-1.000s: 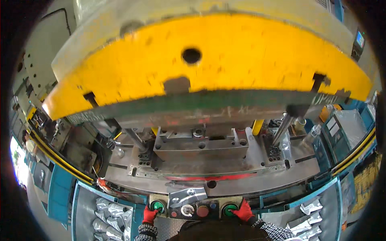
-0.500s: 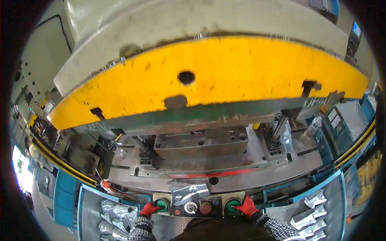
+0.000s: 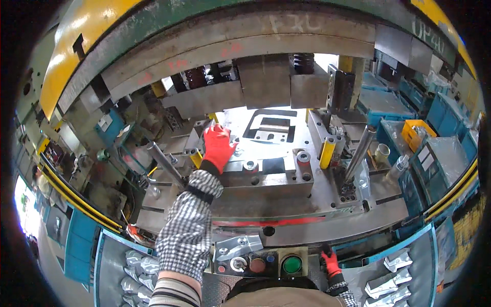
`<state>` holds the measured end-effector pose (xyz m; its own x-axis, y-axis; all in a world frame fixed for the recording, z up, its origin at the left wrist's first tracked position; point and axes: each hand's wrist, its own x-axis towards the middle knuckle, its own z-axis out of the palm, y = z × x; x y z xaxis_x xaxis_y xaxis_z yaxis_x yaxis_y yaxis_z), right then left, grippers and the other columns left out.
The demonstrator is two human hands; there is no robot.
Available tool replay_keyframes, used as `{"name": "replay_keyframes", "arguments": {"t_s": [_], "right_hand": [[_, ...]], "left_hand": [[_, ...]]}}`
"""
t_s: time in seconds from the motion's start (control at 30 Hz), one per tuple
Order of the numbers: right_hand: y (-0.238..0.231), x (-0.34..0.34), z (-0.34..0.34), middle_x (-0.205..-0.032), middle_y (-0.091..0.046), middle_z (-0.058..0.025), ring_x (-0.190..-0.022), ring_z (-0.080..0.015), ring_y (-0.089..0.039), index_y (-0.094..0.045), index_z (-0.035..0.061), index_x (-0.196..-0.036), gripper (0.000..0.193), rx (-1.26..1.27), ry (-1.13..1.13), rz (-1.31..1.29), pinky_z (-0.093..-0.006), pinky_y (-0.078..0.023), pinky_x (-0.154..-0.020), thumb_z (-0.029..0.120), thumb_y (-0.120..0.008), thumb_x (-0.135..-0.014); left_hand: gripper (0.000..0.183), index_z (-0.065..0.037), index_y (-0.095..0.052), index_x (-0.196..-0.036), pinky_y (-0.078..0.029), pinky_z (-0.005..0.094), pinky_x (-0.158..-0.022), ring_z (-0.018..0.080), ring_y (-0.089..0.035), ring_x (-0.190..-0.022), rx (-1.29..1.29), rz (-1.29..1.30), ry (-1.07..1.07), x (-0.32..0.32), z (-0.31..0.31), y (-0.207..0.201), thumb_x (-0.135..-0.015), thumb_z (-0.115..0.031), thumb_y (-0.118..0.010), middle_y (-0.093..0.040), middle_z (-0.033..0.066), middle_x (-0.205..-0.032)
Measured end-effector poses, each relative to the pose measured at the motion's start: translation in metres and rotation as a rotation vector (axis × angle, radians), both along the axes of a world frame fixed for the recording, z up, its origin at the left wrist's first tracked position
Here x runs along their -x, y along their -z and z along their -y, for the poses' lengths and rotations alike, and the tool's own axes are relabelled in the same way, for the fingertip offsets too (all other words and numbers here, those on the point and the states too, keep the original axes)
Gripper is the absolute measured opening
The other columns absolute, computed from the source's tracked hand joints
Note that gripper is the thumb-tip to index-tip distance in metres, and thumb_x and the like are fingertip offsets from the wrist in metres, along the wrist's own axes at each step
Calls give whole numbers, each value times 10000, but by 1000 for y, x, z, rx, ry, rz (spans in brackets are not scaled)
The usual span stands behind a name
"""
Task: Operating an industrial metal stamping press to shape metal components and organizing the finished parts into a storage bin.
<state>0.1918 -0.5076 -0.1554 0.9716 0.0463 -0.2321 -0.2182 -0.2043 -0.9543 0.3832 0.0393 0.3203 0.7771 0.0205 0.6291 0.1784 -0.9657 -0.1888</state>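
Note:
My left hand (image 3: pixel 217 146), in a red glove with a checked sleeve, reaches into the open press. It lies on the lower die (image 3: pixel 266 176), at the left edge of a flat metal plate with a rectangular cutout (image 3: pixel 268 128). The glove hides whether the fingers grip anything. My right hand (image 3: pixel 331 263), also red-gloved, rests empty against the press table's front edge. It sits just right of the control box and its green button (image 3: pixel 292 264). The raised upper die (image 3: pixel 240 89) hangs above the plate.
Slanted steel guide posts (image 3: pixel 163 163) (image 3: pixel 360 151) flank the die. A bent metal part (image 3: pixel 238 245) lies on the control box beside a red button (image 3: pixel 257 265). Bins of silver parts (image 3: pixel 138 268) (image 3: pixel 394 279) sit at both lower corners. Blue crates and a yellow crate (image 3: pixel 417 133) stand right.
The press has opened and the yellow ram has risen. My left hand left the button and reached up into the die. My right hand slid off the green button to the right.

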Motion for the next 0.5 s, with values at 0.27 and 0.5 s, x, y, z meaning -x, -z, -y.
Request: {"name": "replay_keyframes", "arguments": {"t_s": [0.27, 0.5], "right_hand": [[-32, -64, 146, -1431, -592, -147, -1291, -249, -566, -518, 4, -1464, 606, -15, 469, 293, -391, -413, -1127, 234, -749, -954], [-121, -222, 179, -1432, -570, -140, -1275, -253, -556, -428, -8, -1521, 700, 297, 355, 458, -362, -415, -1103, 278, -743, -964]], "left_hand": [[323, -125, -695, -1047, -465, 498, -894, 331, -596, -1089, 130, -64, -79, -48, -2, 28, -816, -336, -775, -657, 131, -1119], [270, -19, -600, -1055, -528, 406, -728, 376, -666, -853, 743, 314, 522, 71, 14, -27, -818, -13, -730, -643, 166, -976]]}}
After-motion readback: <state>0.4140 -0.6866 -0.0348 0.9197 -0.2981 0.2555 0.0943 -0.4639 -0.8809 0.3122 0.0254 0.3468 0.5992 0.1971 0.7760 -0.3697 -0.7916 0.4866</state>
